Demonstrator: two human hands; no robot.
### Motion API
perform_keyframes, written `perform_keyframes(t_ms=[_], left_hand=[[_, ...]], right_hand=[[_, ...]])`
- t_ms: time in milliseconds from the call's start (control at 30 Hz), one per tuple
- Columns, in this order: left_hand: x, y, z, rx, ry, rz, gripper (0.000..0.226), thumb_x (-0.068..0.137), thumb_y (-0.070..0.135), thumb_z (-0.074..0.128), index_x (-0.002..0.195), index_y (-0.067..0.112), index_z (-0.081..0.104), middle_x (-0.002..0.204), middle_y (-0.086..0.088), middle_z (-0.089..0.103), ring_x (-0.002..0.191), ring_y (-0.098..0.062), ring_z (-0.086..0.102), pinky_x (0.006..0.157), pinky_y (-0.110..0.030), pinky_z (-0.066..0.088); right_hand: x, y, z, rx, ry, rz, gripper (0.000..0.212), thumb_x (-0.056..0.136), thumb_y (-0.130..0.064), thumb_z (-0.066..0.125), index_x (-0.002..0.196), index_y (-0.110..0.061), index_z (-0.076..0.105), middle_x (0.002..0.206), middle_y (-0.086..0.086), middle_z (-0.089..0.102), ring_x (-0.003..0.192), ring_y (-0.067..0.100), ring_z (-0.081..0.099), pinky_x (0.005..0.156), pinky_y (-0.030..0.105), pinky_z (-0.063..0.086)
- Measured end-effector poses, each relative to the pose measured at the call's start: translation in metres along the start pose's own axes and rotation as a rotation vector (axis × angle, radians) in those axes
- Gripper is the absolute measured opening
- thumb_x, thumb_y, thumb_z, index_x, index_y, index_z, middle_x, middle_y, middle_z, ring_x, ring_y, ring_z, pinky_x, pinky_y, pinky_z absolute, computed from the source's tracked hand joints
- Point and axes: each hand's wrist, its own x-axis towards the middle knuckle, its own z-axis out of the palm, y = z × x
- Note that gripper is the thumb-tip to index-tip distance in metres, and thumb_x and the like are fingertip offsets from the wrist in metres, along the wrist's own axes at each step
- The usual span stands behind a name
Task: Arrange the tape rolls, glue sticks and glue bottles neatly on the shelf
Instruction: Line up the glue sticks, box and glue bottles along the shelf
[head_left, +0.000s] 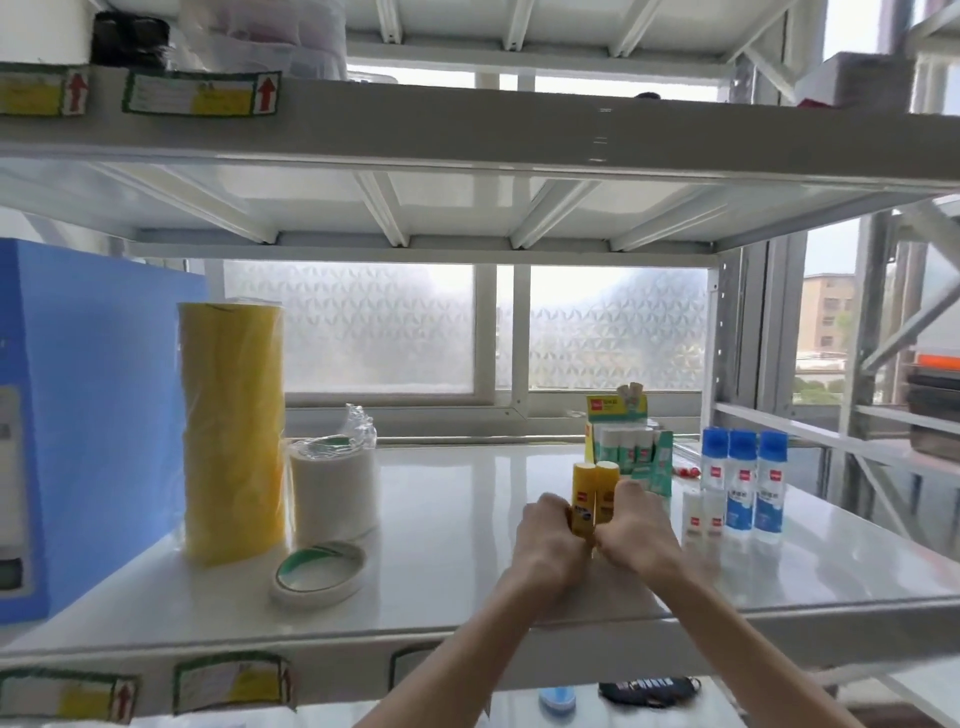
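Note:
Two yellow glue sticks (595, 480) stand upright side by side on the white shelf (441, 519). My left hand (550, 535) grips them from the left and my right hand (636, 525) from the right, fingers closed around their lower halves. Behind them is a green box of white glue sticks (628, 441). Three blue-capped glue bottles (743, 478) stand in a row at the right, with small white bottles (702, 512) in front. On the left are a tall yellow tape stack (234, 431), a white wrapped tape stack (332, 488) and a flat tape roll (319, 571).
A large blue box (88, 415) fills the shelf's left end. The upper shelf beam (467, 135) hangs close overhead. A frosted window sits behind. Small red items (688, 472) lie near the bottles. Dark objects (644, 688) rest on the shelf below.

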Motion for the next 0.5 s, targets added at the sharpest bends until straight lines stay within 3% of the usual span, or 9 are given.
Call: perform_keyframes(t_ms=[133, 200, 300, 500], left_hand=[[0.005, -0.022, -0.025, 0.11, 0.149, -0.04, 0.017, 0.084, 0.014, 0.058, 0.096, 0.005, 0.067, 0.094, -0.013, 0.067, 0.078, -0.026, 0.061, 0.064, -0.032, 0.048], [0.006, -0.036, -0.046, 0.16, 0.213, -0.078, 0.02, 0.086, 0.014, 0.057, 0.103, 0.006, 0.064, 0.101, -0.014, 0.066, 0.094, -0.031, 0.065, 0.077, -0.037, 0.053], [0.009, -0.054, -0.074, 0.245, 0.295, -0.166, 0.027, 0.091, 0.014, 0.055, 0.115, 0.006, 0.058, 0.117, -0.016, 0.061, 0.112, -0.034, 0.059, 0.094, -0.04, 0.048], [0.018, -0.07, -0.103, 0.292, 0.329, -0.264, 0.03, 0.089, 0.014, 0.055, 0.118, 0.005, 0.059, 0.123, -0.018, 0.063, 0.119, -0.035, 0.059, 0.097, -0.039, 0.048]], right_hand=[[0.012, -0.023, 0.028, 0.127, -0.027, -0.079, 0.02, 0.077, -0.006, 0.067, 0.096, -0.005, 0.061, 0.09, 0.013, 0.064, 0.086, 0.029, 0.064, 0.067, 0.033, 0.048], [0.017, -0.041, 0.047, 0.194, -0.074, -0.132, 0.022, 0.076, -0.006, 0.071, 0.097, -0.005, 0.064, 0.093, 0.015, 0.07, 0.086, 0.028, 0.068, 0.072, 0.033, 0.054], [0.023, -0.069, 0.074, 0.263, -0.125, -0.191, 0.026, 0.077, -0.007, 0.075, 0.102, -0.004, 0.066, 0.1, 0.015, 0.073, 0.093, 0.029, 0.071, 0.084, 0.036, 0.057], [0.029, -0.102, 0.11, 0.342, -0.154, -0.208, 0.016, 0.075, -0.006, 0.071, 0.091, -0.003, 0.068, 0.094, 0.017, 0.073, 0.087, 0.03, 0.07, 0.079, 0.036, 0.056]])
